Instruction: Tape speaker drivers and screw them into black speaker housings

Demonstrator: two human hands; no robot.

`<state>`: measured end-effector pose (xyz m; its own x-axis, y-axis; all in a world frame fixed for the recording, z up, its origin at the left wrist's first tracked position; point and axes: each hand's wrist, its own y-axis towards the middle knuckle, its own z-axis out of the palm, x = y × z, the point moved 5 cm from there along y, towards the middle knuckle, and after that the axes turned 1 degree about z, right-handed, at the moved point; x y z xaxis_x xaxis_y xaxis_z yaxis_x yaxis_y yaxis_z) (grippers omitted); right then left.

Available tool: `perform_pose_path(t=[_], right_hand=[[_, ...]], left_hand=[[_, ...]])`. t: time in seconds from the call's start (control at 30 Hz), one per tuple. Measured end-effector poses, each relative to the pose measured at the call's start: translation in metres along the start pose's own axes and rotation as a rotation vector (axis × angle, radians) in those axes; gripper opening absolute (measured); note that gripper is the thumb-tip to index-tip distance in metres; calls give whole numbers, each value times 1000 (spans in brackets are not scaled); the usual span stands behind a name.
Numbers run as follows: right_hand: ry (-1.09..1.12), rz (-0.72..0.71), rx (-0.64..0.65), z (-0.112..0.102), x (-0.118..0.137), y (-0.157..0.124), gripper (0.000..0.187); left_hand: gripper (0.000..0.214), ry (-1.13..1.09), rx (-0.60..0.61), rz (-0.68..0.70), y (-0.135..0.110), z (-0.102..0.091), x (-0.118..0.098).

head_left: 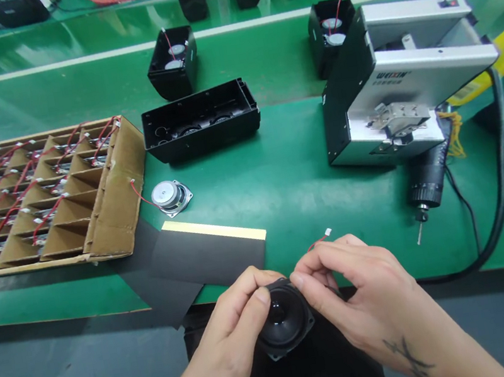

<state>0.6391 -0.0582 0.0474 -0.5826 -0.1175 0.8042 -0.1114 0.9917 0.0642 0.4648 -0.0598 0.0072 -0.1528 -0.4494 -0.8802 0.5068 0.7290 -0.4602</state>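
Both hands hold a small black speaker driver (283,318) just in front of the table's near edge, cone facing up. My left hand (235,322) pinches its left rim. My right hand (351,287) grips its right side, fingers curled; a red wire with a white plug (327,232) sticks up from behind those fingers. A second speaker driver (171,196) lies magnet-up on the green table (287,170), beside a cardboard tray (38,197). A long black plastic housing (200,120) lies open beyond it.
The cardboard tray at left holds several drivers with red wires. Black sheets (196,258) with a yellow strip lie at the near edge. A grey machine (402,79) and an electric screwdriver (424,187) stand right. Two small black housings (173,61) (330,33) sit further back.
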Motion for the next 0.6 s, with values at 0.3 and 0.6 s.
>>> perform_pose_path(t=[0.3,0.6], right_hand=[[7,-15,-27,1,-3,-3,18],[-76,-127,1,1,-3,-8,11]], left_hand=[[35,29,-32,42,2,0,2],[31,-35,-68,50,4,1,6]])
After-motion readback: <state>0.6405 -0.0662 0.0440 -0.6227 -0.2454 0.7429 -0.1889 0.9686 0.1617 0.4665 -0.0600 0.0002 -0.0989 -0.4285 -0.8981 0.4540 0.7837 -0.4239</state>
